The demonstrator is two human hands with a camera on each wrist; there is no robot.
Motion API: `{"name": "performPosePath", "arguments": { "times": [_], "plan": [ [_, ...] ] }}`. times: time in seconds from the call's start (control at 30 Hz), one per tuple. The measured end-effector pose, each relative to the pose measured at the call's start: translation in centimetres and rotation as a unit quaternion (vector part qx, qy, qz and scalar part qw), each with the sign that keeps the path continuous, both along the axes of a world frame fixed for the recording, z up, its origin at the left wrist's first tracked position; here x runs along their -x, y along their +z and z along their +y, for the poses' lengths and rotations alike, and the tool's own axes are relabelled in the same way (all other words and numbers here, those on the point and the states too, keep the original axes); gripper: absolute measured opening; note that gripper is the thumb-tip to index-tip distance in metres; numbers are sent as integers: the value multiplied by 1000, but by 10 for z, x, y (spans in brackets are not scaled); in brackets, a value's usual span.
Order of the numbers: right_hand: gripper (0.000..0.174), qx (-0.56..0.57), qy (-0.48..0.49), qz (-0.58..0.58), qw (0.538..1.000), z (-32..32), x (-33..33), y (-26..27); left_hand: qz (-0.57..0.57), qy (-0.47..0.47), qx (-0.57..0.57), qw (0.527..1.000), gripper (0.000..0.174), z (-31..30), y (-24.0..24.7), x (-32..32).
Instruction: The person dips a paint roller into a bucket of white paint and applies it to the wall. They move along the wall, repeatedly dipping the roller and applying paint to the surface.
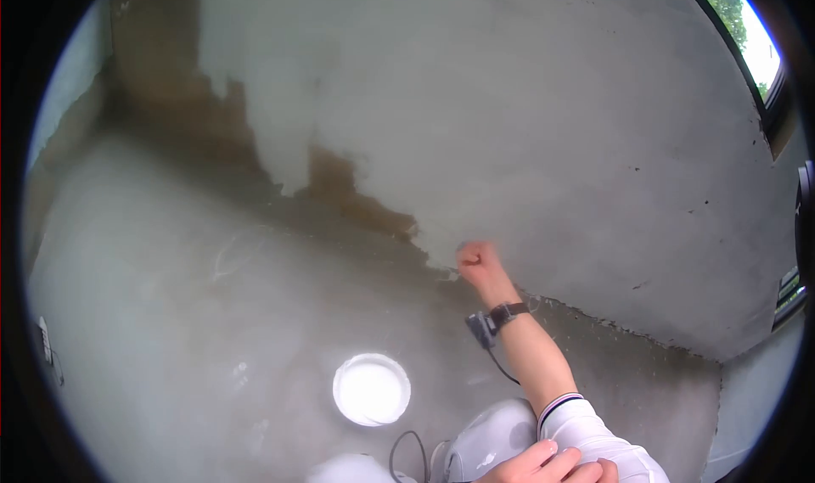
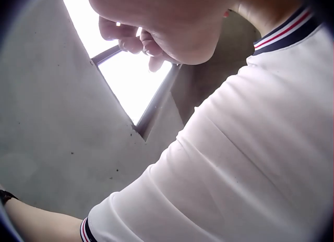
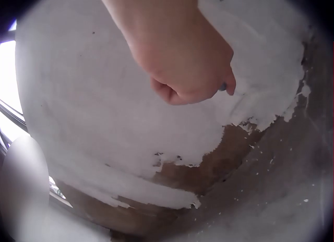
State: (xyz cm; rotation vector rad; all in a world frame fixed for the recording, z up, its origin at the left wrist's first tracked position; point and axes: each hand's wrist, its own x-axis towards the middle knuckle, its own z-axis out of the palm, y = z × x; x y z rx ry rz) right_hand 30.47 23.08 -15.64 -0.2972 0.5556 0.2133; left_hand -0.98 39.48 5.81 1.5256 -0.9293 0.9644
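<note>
My right hand (image 1: 480, 264) is held out at the lower part of the wall, its fingers curled into a fist. In the right wrist view a dark end of a tool handle (image 3: 223, 87) peeks out by the fingers; the rest is hidden behind the hand, so I cannot tell its kind. Wet-looking white coating (image 3: 172, 130) covers the wall around that hand, with a ragged edge over a brown patch (image 3: 209, 161). My left hand (image 1: 552, 468) stays close to the body by the right sleeve, fingers loosely bent and holding nothing, also in the left wrist view.
A round tub of white paste (image 1: 372, 390) stands on the grey floor (image 1: 170, 313), left of my knees. A strap with a small camera (image 1: 481, 328) and cable sits on the right wrist. Upper right is a window (image 1: 751, 37). A white object (image 1: 46, 347) lies far left.
</note>
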Motion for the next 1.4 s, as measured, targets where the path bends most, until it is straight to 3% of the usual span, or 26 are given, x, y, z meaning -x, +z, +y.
{"name": "performPosePath", "arguments": {
  "times": [0.07, 0.17, 0.27, 0.37, 0.43, 0.5, 0.6, 0.67, 0.8, 0.87, 0.97, 1.13, 1.23, 1.3, 1.4],
  "plan": [
    [18, 36, -27, 33, 998, 26, -15, -48, 26, 88, -128, 987, 15, 3, -8, 4],
    [20, -3, -32, 59, 998, 42, -21, -92, 77, 134, -232, 960, 14, 0, -22, 1],
    [18, 13, -11, 65, 998, 32, -37, -82, 106, 152, -263, 947, 14, 1, -34, -10],
    [19, 5, -35, 99, 994, 10, -24, 23, 85, 157, -263, 948, 14, -5, -40, -33],
    [16, 10, -7, 3, 1000, -22, 5, 81, 63, 149, -233, 959, 13, -16, -35, -51],
    [4, -33, -15, 0, 999, -49, 42, 145, 49, 130, -219, 966, 13, -33, -33, -68],
    [12, -57, 7, -18, 998, -89, 72, 195, 45, 105, -180, 977, 12, -57, -13, -70],
    [18, -75, -24, -53, 995, -96, 83, 210, 44, 63, -225, 971, 11, -61, -11, -64],
    [11, -28, 51, -91, 994, -76, 65, 129, 28, 84, -252, 964, 12, -52, -32, -40],
    [11, 73, 54, -81, 993, -24, 62, 63, 29, 86, -266, 960, 13, -38, -44, -31],
    [16, 58, 60, -74, 994, 30, 29, -32, 32, 97, -246, 964, 12, -8, -44, -22],
    [13, 89, -15, 1, 996, 100, -30, -122, 27, 136, -244, 960, 11, 63, -44, -38],
    [14, 157, -1, 32, 987, 123, -38, -137, 28, 143, -242, 959, 10, 95, -46, -53],
    [11, 149, -14, 30, 988, 105, -28, -130, 30, 135, -223, 965, 9, 101, -43, -66],
    [7, 110, -23, -3, 994, 86, -16, -63, 28, 113, -196, 974, 8, 124, -56, -80]
  ]
}}
